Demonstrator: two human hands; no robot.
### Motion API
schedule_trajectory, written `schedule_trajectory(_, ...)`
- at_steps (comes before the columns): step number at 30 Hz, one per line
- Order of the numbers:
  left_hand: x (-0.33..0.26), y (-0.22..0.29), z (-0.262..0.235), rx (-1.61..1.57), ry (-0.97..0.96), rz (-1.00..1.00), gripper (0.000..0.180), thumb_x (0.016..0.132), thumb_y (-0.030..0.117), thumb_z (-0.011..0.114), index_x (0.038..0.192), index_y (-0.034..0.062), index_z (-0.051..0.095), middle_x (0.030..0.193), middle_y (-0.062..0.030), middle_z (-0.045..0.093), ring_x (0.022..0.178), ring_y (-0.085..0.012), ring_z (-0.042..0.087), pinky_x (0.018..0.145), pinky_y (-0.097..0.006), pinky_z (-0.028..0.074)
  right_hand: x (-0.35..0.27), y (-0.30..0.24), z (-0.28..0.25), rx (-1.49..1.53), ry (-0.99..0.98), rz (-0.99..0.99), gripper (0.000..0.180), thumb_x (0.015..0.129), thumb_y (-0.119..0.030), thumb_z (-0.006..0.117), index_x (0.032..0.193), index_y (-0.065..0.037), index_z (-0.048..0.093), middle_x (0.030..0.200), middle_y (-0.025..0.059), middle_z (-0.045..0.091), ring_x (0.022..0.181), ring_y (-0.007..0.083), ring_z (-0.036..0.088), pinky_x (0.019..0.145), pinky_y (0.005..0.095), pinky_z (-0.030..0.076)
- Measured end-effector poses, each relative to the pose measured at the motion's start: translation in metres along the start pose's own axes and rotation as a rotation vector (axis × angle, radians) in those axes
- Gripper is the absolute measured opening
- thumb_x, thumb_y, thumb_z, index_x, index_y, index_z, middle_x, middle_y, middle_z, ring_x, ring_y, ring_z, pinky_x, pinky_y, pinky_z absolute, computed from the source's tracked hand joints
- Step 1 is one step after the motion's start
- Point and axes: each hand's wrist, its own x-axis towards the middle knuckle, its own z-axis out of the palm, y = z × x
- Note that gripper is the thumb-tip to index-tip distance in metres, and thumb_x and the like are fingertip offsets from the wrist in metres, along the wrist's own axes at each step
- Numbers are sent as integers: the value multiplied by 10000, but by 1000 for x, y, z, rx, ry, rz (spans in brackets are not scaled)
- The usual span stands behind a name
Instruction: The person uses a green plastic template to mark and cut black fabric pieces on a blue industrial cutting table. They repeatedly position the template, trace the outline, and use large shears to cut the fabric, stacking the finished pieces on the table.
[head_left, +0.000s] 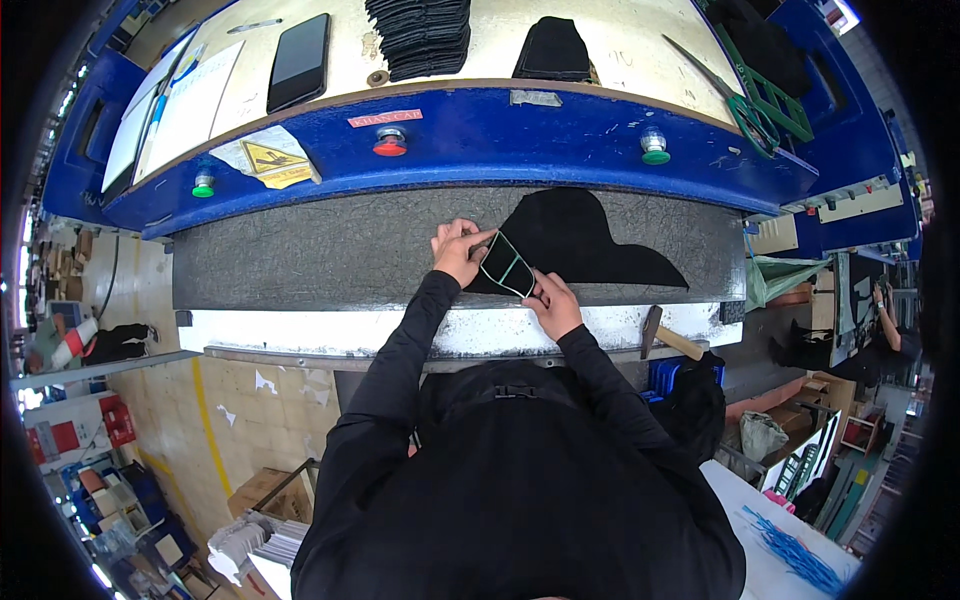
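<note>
Big blue metal press machine (560, 135) fills 12 o'clock, red round button (390, 145) and two green ones on its front. Beige top shelf (620, 45) carries a black phone (298, 60), white papers (185, 100), stacked black cut pieces (422, 35). Beige tiled floor (290, 405) with yellow line at 8 o'clock. Cardboard box (265, 492) at 7. White table (770, 540) with blue strips at 5 o'clock.

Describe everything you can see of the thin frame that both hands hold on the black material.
The frame is a thin closed outline, roughly a rounded quadrilateral, pale with green-tinted edges and open inside. It looks like metal. It lies on the left edge of the black sheet, over the grey bed. The left hand grips its upper left end; the right hand holds its lower right end.
</note>
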Motion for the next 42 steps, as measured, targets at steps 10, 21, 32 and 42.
schedule_trajectory(10, -14, -16, -16, -127, -70, 113, 430, 763, 53, 782, 1177, 166, 767, 1368, -76, 548, 1252, -330, 450, 1080, -455, 382, -2, -3, -4, -27, -7, -27, 598, 836, -79, 783, 1390, -8, 567, 899, 82, 522, 657, 187, 524, 632, 315, 475)
schedule_trajectory(21, -43, 7, -8, -80, 89, 55, 479, 701, 122, 865, 1171, 151, 777, 1455, -76, 533, 1326, -360, 434, 1119, -465, 384, -6, -5, 1, -60, 51, 16, 564, 840, -100, 770, 1365, -34, 573, 923, 84, 533, 723, 236, 581, 678, 353, 498)
schedule_trajectory(32, -37, 7, -10, -63, 79, 14, 484, 695, 118, 869, 1168, 164, 776, 1443, -68, 544, 1316, -348, 447, 1117, -456, 388, 0, -3, 9, -90, 151, -68, 525, 836, -68, 784, 1323, -19, 595, 887, 62, 508, 634, 167, 505, 593, 298, 457)
schedule_trajectory(42, -36, 4, -11, -51, 38, 23, 484, 740, 186, 859, 1212, 171, 750, 1471, -49, 505, 1306, -355, 435, 1094, -482, 381, 4, -9, -7, 20, 17, 18, 547, 851, -42, 755, 1370, -31, 582, 889, 54, 533, 637, 135, 527, 597, 271, 461)
